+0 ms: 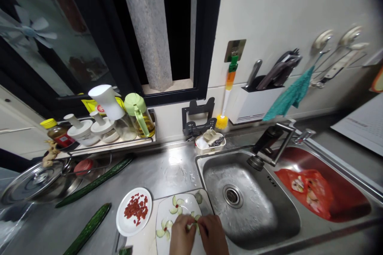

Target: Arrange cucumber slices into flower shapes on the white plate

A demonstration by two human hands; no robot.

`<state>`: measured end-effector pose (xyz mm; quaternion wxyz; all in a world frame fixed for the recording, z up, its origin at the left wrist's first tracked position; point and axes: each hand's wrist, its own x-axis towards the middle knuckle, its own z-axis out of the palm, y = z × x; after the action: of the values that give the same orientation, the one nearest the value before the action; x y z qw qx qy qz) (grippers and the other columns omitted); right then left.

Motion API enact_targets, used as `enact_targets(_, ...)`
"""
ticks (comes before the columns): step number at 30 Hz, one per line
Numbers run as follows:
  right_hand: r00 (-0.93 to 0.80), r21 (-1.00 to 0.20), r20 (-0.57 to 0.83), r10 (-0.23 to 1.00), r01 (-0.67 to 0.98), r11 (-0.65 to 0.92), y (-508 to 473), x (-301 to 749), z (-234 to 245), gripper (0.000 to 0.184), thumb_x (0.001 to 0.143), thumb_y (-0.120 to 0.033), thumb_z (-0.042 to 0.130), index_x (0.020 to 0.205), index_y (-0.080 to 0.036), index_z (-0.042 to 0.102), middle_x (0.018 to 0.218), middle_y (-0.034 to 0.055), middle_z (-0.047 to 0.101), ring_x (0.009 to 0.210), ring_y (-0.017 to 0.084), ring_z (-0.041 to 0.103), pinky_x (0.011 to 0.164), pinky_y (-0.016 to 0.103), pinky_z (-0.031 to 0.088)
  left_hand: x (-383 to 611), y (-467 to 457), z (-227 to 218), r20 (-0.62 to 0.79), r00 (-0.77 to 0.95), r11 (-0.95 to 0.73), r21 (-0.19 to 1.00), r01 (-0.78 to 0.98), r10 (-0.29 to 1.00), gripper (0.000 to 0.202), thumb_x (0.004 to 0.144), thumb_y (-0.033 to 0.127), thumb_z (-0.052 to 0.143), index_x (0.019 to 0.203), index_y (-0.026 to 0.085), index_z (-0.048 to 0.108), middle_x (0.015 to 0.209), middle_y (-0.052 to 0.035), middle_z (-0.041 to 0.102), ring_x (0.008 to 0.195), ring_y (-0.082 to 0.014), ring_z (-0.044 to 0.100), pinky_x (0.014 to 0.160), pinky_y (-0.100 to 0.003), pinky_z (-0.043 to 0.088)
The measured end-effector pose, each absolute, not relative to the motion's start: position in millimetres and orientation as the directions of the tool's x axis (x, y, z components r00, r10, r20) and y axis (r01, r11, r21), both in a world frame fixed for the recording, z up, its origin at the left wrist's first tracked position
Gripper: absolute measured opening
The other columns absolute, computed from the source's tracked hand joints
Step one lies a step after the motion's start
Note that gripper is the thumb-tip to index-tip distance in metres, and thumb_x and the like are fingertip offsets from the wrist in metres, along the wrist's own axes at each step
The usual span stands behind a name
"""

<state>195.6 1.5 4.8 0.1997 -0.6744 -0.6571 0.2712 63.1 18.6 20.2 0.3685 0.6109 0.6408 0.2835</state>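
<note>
My left hand (181, 236) and my right hand (213, 234) meet over a white rectangular plate (167, 208) at the bottom of the view. Both pinch thin cucumber slices (193, 219) between their fingertips. Other cucumber slices (177, 204) lie on the plate in flower shapes. A round white plate (122, 217) with red goji berries (137, 207) sits just left of it. Two whole cucumbers (88, 229) (95, 182) lie on the steel counter further left.
A steel sink (254, 203) with a tap (271, 145) lies to the right, with a red basin (344, 203) holding a red bag beyond. A rack of bottles (110, 123), a pot lid (32, 181), a knife holder (257, 101) and a soap dish (209, 141) line the back.
</note>
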Motion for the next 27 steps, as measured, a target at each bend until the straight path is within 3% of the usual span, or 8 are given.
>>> enact_targets(9, 0.037, -0.639, -0.016, 0.999, 0.768, -0.039, -2, 194, -21, 0.020, 0.085, -0.014, 0.047, 0.077, -0.019, 0.064, 0.079, 0.0065, 0.064, 0.085, 0.024, 0.054, 0.080, 0.039, 0.040, 63, 18, 18, -0.136, 0.019, 0.101, 0.813, 0.574, 0.990, 0.018, 0.071, 0.009, 0.053, 0.070, 0.018, 0.068, 0.075, -0.0047, 0.069, 0.075, -0.0175, 0.064, 0.072, -0.028, 0.049)
enact_targets(19, -0.045, -0.583, -0.127, 0.991, 0.811, -0.038, 3, 192, 17, 0.023, 0.086, -0.012, 0.045, 0.082, -0.017, 0.066, 0.086, 0.0089, 0.067, 0.090, 0.025, 0.057, 0.084, 0.041, 0.043, 63, 20, 18, -0.133, 0.033, 0.088, 0.799, 0.595, 0.991, 0.019, 0.071, 0.007, 0.051, 0.069, 0.017, 0.067, 0.074, -0.0053, 0.069, 0.075, -0.0179, 0.064, 0.072, -0.028, 0.048)
enact_targets(27, -0.029, -0.632, -0.067, 0.997, 0.775, -0.020, 0, 198, 5, 0.022, 0.088, -0.018, 0.043, 0.082, -0.019, 0.064, 0.085, 0.0074, 0.066, 0.090, 0.024, 0.056, 0.083, 0.040, 0.043, 63, 19, 18, -0.127, 0.020, 0.093, 0.815, 0.572, 0.992, 0.018, 0.070, 0.008, 0.053, 0.070, 0.018, 0.069, 0.076, -0.0048, 0.070, 0.075, -0.0173, 0.065, 0.073, -0.027, 0.049)
